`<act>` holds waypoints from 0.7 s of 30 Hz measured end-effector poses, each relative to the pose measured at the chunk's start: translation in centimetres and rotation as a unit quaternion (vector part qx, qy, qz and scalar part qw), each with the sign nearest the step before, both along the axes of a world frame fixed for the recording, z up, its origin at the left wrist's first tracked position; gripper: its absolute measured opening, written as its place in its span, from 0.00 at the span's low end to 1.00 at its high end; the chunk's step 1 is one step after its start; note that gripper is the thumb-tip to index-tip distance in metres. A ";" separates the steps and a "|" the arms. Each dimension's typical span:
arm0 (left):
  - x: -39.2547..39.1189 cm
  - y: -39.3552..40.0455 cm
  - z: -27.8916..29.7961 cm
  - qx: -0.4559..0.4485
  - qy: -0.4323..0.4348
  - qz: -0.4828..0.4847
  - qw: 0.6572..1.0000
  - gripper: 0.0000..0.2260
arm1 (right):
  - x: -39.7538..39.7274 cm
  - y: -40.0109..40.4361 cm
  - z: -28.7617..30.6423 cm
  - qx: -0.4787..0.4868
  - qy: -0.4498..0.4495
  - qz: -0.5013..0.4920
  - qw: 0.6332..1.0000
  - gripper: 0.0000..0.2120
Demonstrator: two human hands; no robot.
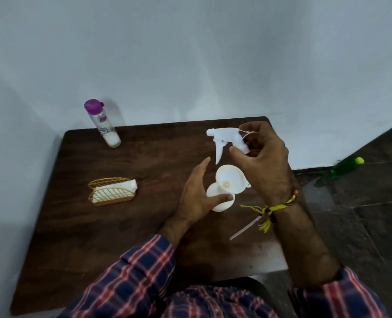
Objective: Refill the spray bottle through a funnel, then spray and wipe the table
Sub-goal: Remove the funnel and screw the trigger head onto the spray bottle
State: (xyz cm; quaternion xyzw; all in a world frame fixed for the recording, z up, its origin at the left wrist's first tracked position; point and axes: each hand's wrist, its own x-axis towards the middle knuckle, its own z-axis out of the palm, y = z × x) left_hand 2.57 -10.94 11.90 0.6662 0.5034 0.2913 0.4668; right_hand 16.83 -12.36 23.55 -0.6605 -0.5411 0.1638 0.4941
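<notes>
A white spray bottle [221, 204] stands on the dark wooden table [121, 226] with a white funnel [230, 180] seated in its neck. My left hand [193, 196] is beside the bottle on its left, fingers straight, and the thumb lies across the bottle's front. Just above and behind the funnel, my right hand [266, 161] pinches the white trigger spray head [227, 140] by its collar. The spray head's thin dip tube [243, 230] hangs down below my right wrist.
A clear bottle with a purple cap [102, 123] stands at the table's back left. A gold wire holder with white napkins [112, 191] sits left of centre. A green bottle [346, 167] lies on the floor to the right. A white wall backs the table.
</notes>
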 end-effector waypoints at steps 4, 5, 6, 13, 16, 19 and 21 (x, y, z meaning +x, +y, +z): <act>2.6 0.3 -1.0 -0.031 0.017 -0.006 0.999 0.51 | 3.6 0.0 -1.0 0.000 0.020 -0.034 0.999 0.18; 3.0 0.3 -1.3 -0.036 0.017 -0.005 0.999 0.49 | 4.3 0.0 -1.3 -0.001 0.030 -0.041 0.999 0.18; 3.3 0.3 -1.4 -0.034 0.016 -0.005 0.999 0.47 | 5.0 0.1 -1.5 -0.003 0.041 -0.047 0.998 0.18; 4.7 0.2 -1.6 0.023 0.012 0.015 1.000 0.38 | 8.0 0.9 -3.0 -0.018 0.078 -0.050 0.996 0.20; 4.4 0.1 -2.2 0.015 0.018 0.024 0.999 0.38 | 8.4 1.4 -3.3 -0.023 0.097 -0.047 0.994 0.19; 4.5 0.1 -2.0 0.024 0.012 0.033 0.999 0.37 | 8.7 1.8 -3.5 -0.026 0.101 -0.043 0.994 0.19; 4.7 0.3 -1.8 0.028 -0.004 0.045 0.999 0.38 | 8.8 2.1 -3.6 -0.028 0.104 -0.040 0.993 0.19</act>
